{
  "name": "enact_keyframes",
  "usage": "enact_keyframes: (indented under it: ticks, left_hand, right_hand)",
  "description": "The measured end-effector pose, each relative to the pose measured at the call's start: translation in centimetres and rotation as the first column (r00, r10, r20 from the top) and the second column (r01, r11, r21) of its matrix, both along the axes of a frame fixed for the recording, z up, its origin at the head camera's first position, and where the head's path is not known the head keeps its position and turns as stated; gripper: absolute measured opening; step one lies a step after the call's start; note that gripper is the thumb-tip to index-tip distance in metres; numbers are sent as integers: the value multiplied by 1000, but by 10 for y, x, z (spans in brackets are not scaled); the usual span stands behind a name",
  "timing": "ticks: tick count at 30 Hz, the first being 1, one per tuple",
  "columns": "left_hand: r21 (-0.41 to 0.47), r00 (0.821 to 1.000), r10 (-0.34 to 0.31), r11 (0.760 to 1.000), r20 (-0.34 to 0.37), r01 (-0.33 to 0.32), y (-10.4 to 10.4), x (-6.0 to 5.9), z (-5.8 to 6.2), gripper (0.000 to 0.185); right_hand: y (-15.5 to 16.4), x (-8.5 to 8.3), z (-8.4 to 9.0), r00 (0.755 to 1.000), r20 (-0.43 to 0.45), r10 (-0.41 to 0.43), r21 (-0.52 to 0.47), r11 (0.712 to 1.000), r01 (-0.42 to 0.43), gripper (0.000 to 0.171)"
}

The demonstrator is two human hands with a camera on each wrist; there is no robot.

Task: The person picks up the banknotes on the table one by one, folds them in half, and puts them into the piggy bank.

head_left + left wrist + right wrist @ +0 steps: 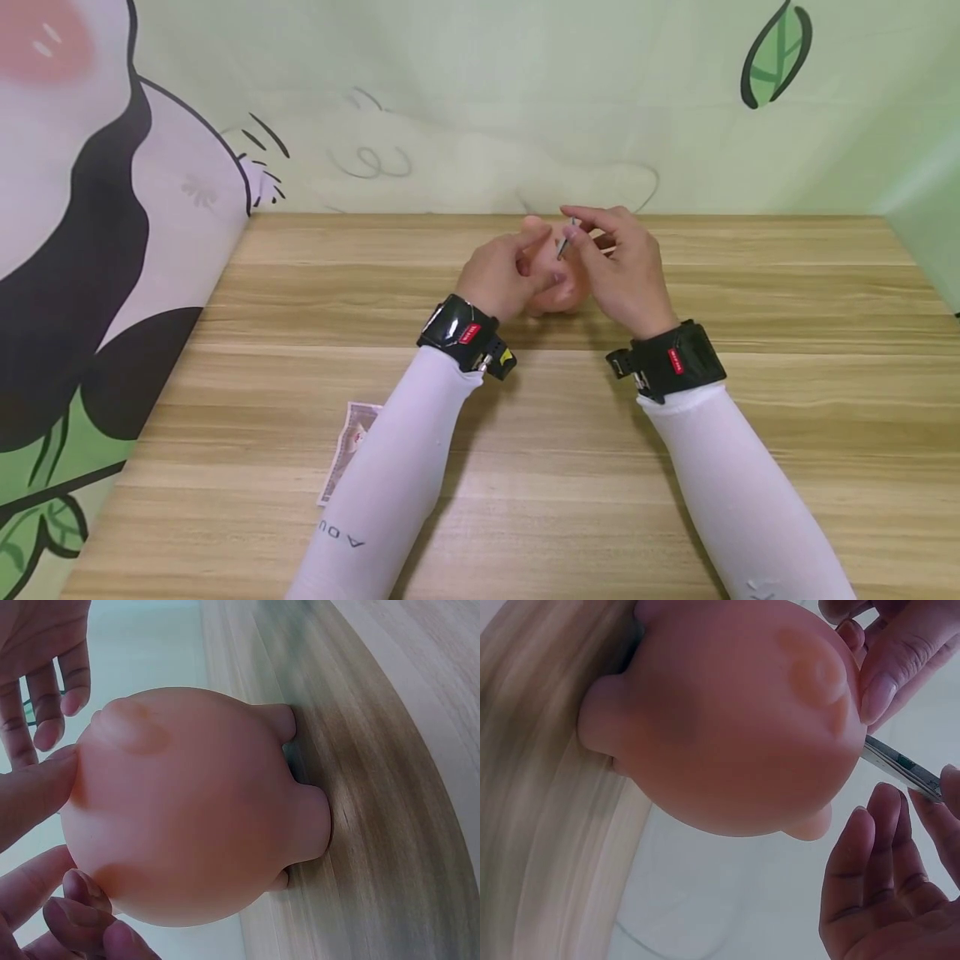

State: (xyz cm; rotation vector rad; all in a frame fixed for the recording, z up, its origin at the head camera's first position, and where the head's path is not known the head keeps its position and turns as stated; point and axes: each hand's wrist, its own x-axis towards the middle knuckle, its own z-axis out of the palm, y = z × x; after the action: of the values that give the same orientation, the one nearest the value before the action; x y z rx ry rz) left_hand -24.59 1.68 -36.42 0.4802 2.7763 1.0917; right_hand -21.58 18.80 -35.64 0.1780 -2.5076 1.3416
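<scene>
A pink, rounded piggy bank (561, 293) stands on its stubby feet on the wooden table (750, 333), towards the back middle. My left hand (525, 267) holds it from the left, with fingers (34, 796) pressed against its side. My right hand (583, 235) hovers just over the top of the piggy bank (735, 720) and pinches a thin silver coin (900, 765) seen edge-on, its tip close to the pig's upper surface. The left wrist view shows the piggy bank (195, 817) from behind, with the right hand's fingers (46, 682) beyond it.
A banknote (351, 442) lies flat on the table at the near left, partly under my left sleeve. A cartoon-printed backdrop (112, 208) walls in the table at the back and on both sides.
</scene>
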Motion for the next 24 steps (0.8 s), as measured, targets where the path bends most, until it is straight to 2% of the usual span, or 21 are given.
enact_keyframes:
  ticks: [12,24]
  left_hand:
    - [1,1000,-12,1000,-12,12,-1,-1,-1,65]
    - [15,1000,-14,1000,-1,14,-2,0,0,65]
  right_hand:
    - [-3,0,3,999,-49,-22,45,999,24,28]
    - [-4,2,6,996,-87,-16,135,990,28,26]
